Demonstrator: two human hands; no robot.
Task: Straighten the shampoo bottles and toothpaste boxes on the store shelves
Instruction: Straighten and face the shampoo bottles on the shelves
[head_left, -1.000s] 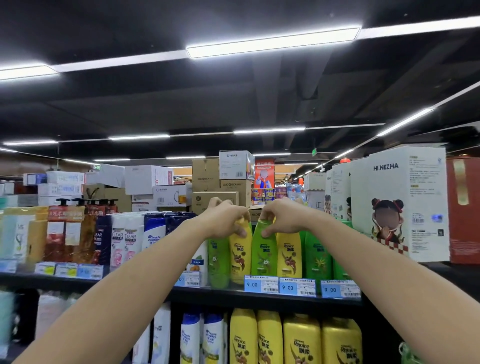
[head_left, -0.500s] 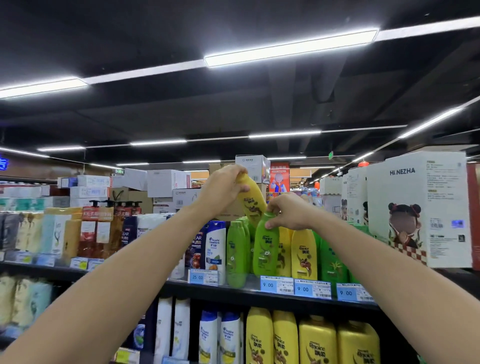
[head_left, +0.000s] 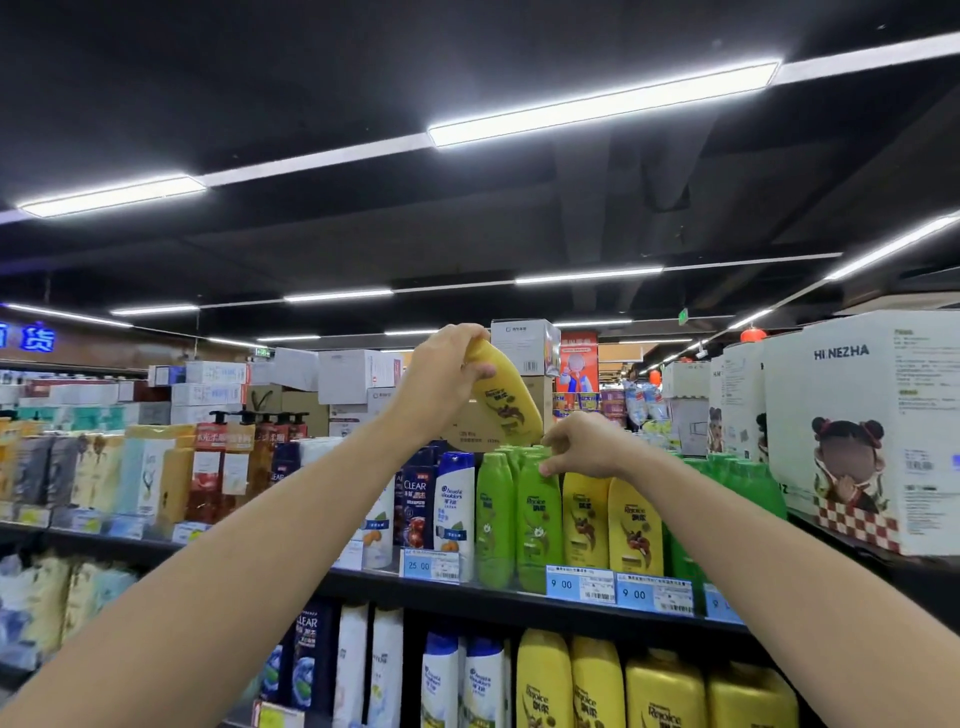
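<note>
Risk sits mostly with the yellow bottle (head_left: 503, 392), held tilted in the air above the top shelf (head_left: 519, 605), cap end up. The left hand (head_left: 441, 376) grips only its upper part, fingers (head_left: 480, 371) curled over the cap end and thumb beneath. A smooth bottle held that high could slip and knock the row below over the front edge. The right hand (head_left: 584, 444) pinches the cap of the front green bottle (head_left: 537, 519) between thumb and fingertips, the other fingers curled in. Pulling or twisting it too hard could tip it into the yellow bottles (head_left: 610, 522) touching its right side.

Room is tight. Green and yellow bottles stand shoulder to shoulder at the shelf's front edge, behind the price tags (head_left: 618, 587), and the white box (head_left: 872, 431) closes off the right end. I see no clear gap for the lifted bottle; free space is overhead, so I judge it should go in from above.
</note>
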